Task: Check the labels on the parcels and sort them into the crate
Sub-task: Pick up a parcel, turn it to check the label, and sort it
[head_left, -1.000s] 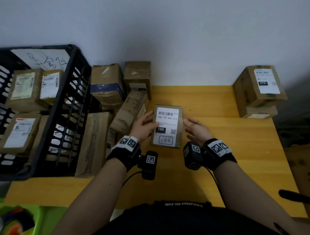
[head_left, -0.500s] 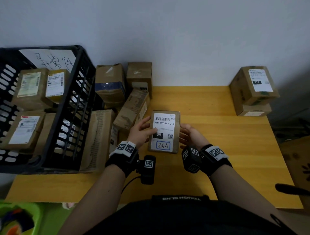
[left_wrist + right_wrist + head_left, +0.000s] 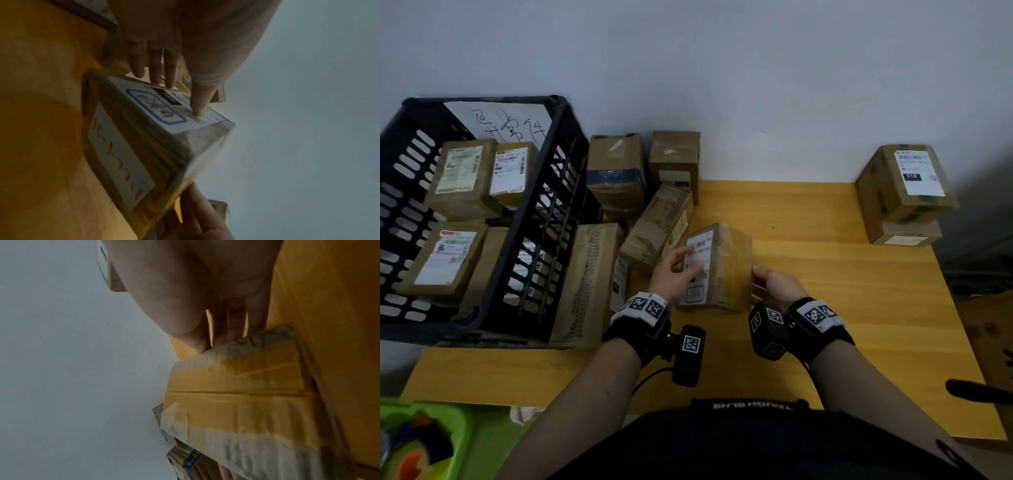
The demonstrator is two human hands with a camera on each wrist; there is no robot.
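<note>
Tilting between two bare hands above a yellow wooden table, a small cardboard parcel shows its white shipping label turned toward the left, the taped side facing up. The left hand lies against the labelled face with fingers straight and slightly spread, the thumb tip pressing the label beside a blue-outlined stamp. The right hand supports the opposite face, its fingers extended along the cardboard, their tips hidden behind the box edge; how they end there cannot be told. The parcel sits near the middle of the table, just right of a cluster of unsorted brown boxes piled against the wall. Left of that pile stands a black slotted plastic crate, tipped so its open top faces the camera, with four labelled parcels lying inside and a handwritten white sheet propped at its far wall. Two more boxes, stacked one on the other, rest at the table's far right corner, well apart from the hands. Black straps with square printed markers wrap both wrists, each carrying a small black camera unit. A green plastic object lies below the table's near left corner.
</note>
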